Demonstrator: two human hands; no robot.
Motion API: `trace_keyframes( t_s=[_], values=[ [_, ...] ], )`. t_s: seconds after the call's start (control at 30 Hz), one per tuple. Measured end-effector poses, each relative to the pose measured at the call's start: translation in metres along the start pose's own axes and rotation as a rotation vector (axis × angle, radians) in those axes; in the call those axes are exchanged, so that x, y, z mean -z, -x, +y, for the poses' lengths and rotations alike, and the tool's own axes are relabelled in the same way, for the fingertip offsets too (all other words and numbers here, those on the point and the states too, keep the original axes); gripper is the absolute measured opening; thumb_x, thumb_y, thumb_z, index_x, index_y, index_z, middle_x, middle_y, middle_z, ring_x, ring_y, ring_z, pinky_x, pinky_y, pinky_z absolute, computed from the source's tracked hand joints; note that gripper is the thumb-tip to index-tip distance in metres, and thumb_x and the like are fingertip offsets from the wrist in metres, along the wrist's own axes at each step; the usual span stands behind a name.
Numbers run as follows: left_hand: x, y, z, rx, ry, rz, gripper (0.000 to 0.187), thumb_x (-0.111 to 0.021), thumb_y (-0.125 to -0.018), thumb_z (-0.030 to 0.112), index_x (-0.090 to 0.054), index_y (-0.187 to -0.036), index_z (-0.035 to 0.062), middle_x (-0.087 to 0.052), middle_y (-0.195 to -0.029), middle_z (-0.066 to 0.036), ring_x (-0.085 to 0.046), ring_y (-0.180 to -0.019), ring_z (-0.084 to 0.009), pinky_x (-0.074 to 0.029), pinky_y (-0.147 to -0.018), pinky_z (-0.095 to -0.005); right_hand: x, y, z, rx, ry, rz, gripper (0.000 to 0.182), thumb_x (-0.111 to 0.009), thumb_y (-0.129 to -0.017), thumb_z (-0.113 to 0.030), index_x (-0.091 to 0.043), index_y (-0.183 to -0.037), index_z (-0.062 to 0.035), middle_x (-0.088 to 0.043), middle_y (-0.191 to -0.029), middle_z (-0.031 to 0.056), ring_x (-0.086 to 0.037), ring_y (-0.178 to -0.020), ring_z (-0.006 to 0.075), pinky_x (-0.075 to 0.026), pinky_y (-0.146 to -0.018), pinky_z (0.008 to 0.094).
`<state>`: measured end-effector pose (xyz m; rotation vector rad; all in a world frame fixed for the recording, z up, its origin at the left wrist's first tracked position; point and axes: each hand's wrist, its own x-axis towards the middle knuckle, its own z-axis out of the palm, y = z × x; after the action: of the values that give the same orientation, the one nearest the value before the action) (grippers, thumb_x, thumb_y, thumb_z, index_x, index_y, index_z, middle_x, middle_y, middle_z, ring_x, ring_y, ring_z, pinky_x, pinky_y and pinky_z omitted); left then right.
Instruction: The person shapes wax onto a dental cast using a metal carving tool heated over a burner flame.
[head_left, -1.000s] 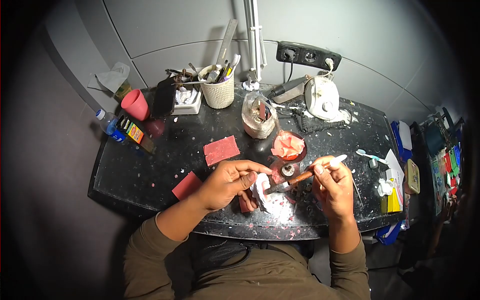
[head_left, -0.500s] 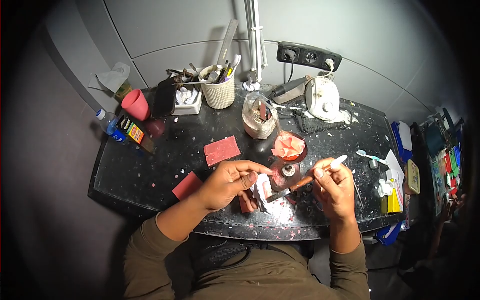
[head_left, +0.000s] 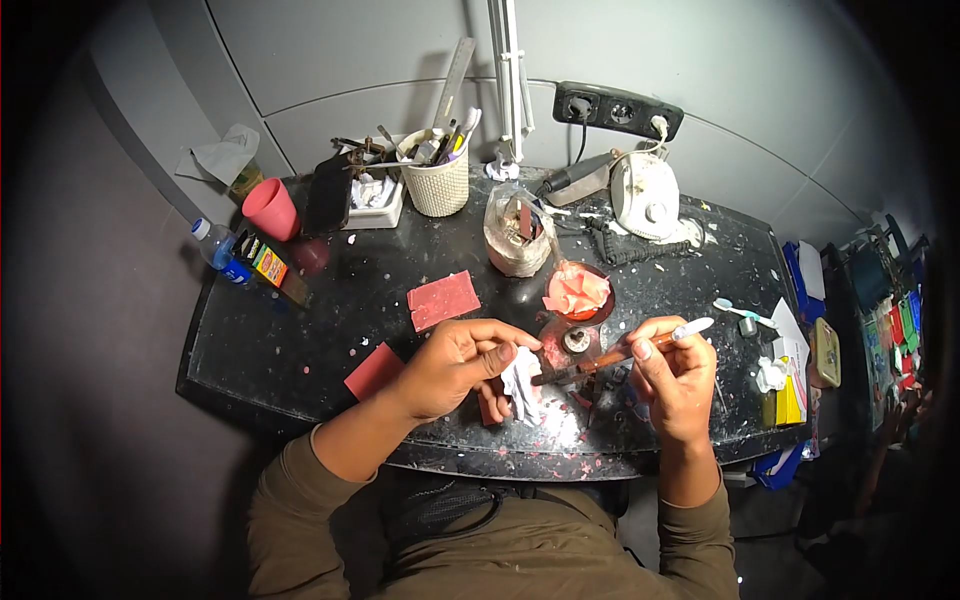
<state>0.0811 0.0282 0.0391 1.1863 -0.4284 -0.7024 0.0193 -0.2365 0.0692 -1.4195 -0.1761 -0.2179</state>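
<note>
The right hand (head_left: 675, 390) grips a slim knife (head_left: 612, 357) pen-fashion, fingers closed around its brown, wooden-looking handle, the pale end poking out to the far right. The knife's long axis slants leftward and slightly nearer, its dark, flat blade pointing at a chalky white plaster model (head_left: 520, 385). That model sits in the left hand (head_left: 450, 370), pinched between thumb and fingers, so it lies directly left of the right hand; its longer side runs far to near, roughly crosswise to the knife. The blade tip is at the model's right side, though whether it touches cannot be told. Just beyond the blade stands a small lamp (head_left: 577, 342) with a round, pale top. Farther back, a round pan (head_left: 609, 300) holds crumpled, glossy pink sheets (head_left: 577, 288). To the left lie two flat, matte pink slabs (head_left: 443, 301), one partly behind the left forearm. Beyond the pan is a cloudy, rough-sided jar (head_left: 515, 252). All this rests over a black table (head_left: 260, 355) flecked with white and pink crumbs.
</note>
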Motion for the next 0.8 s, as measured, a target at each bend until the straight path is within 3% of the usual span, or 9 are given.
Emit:
trace_keyframes(
  t_s=[0.63,0.8],
  values=[
    [-0.002,-0.001,0.001,0.012,-0.019,0.044,0.038,-0.056,-0.103,0.025,-0.059,-0.122,-0.007,-0.07,-0.089,-0.016,-0.069,-0.062,-0.0194,-0.06,-0.05,-0.0297,-0.001,0.004,-0.001,0.108,0.099,-0.005,0.007,-0.067,-0.092,0.001,-0.064,-0.097,0.0045,-0.065,-0.08,0.0046,-0.052,-0.061,0.0036,-0.039,-0.054,0.019],
    [0.0,-0.001,0.0,0.007,-0.014,0.024,0.038,-0.055,-0.103,0.024,-0.058,-0.125,-0.0068,-0.07,-0.09,-0.017,-0.07,-0.063,-0.0203,-0.06,-0.051,-0.0302,0.01,0.002,0.0,0.091,0.044,-0.004,0.006,-0.066,-0.093,-0.001,-0.063,-0.096,0.0033,-0.064,-0.077,0.0041,-0.048,-0.055,0.0027,-0.037,-0.048,0.0188]
  ],
)
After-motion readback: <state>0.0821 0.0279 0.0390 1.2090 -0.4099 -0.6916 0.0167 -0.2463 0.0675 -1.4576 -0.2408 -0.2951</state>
